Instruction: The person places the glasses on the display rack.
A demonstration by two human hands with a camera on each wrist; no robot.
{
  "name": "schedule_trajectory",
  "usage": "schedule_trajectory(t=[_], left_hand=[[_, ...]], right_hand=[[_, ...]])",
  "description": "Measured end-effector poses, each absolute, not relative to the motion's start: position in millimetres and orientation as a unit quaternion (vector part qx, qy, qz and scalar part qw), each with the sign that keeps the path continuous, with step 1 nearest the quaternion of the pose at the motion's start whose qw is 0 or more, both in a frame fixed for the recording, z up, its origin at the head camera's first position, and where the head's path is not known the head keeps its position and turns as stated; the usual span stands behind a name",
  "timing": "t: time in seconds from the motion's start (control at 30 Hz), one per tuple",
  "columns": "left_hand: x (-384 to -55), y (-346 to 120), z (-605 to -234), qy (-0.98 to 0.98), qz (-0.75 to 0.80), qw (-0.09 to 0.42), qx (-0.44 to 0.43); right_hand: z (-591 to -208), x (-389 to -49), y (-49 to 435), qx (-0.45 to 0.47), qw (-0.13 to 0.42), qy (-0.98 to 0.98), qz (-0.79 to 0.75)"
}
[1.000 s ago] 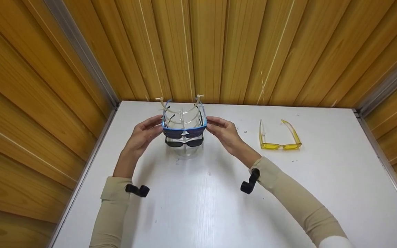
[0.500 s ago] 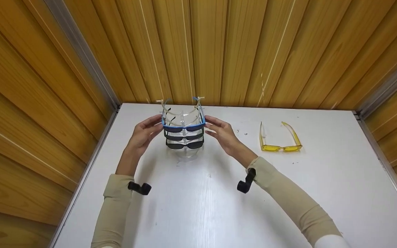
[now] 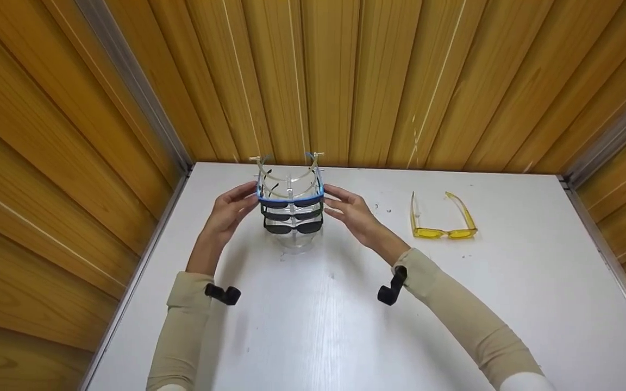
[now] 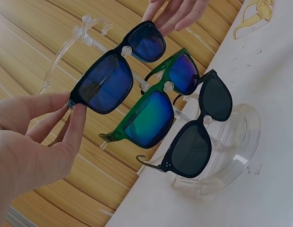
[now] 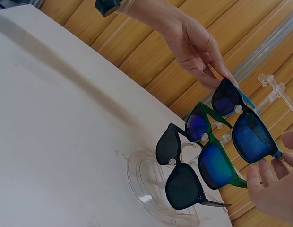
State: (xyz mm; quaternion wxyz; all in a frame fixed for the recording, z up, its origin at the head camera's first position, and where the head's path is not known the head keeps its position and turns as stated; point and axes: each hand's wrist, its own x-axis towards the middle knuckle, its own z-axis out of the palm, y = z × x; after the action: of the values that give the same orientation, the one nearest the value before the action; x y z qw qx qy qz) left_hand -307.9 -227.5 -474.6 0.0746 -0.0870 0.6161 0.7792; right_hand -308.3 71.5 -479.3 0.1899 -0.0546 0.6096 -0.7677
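In the head view, a clear display stand [image 3: 296,248] holds three pairs of sunglasses one above another. At the top is a pair with blue temples and dark blue lenses [image 4: 108,82], its bridge at a clear nose peg. My left hand [image 3: 227,214] pinches this pair at its left hinge corner, between thumb and fingers. At the opposite hinge, my right hand [image 3: 352,212] holds it the same way, thumb and fingers around the corner in the right wrist view. Below sit green-framed sunglasses [image 4: 151,118] with mirrored lenses, then black sunglasses [image 4: 190,150] lowest, above the round base.
Yellow glasses [image 3: 445,234] lie with temples unfolded on the white table [image 3: 313,326], right of the stand. Wood-patterned panels [image 3: 324,81] rise behind the table and on both sides. The stand is near the back edge.
The blue-templed sunglasses have shifted slightly upward on the stand, away from the green pair they overlapped a second ago. Both hands keep their hold; over the last half second little has moved.
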Motion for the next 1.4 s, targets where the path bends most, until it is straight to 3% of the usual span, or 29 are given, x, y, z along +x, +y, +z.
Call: schedule_trajectory(t=[0.73,1.1,1.4], left_hand=[[-306.4,-234.6,-480.4,0.609,0.786,0.067,-0.084],[-264.1,-261.4,-514.5,0.666,0.735,0.095,-0.079],[-236.1,-251.5,-521.7,0.705,0.692,0.15,-0.041]], right_hand=[[-480.2,-304.5,91.1,-0.072,0.189,0.616,-0.761],[-504.1,-276.5,137.9,-0.102,0.227,0.627,-0.738],[-507.1,-258.5,182.6,-0.121,0.248,0.661,-0.698]])
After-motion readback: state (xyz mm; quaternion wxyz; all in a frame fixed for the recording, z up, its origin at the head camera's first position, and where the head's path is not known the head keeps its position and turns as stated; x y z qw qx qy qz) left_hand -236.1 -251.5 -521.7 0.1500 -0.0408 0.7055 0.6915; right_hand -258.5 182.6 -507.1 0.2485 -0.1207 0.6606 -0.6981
